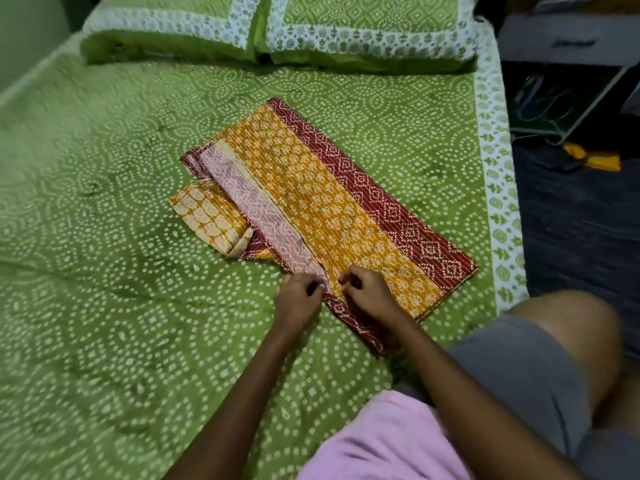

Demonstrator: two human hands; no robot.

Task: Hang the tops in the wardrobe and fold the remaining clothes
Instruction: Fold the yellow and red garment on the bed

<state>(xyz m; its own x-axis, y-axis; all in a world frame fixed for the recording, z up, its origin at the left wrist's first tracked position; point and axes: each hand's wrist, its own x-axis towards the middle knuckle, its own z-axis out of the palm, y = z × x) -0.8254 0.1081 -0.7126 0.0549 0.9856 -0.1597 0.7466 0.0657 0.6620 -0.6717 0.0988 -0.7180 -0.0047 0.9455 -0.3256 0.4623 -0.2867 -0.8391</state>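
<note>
left hand [298,295] – fingers seemingly pinch garment [332,216] edge | right hand [367,293] – fingers curled on it | bed [104,306]

A green bedsheet with white dotted circles [114,278] covered the bed where I knelt. Two matching green pillows with white floral borders [277,32] lay side by side at its head. Beside the bed, a yellow cloth scrap [597,158] sat on the dark floor [575,216].

Both the left hand [300,295] and right hand [367,289] pinch the yellow-and-maroon garment [332,209] on the green bedspread [104,306].
</note>
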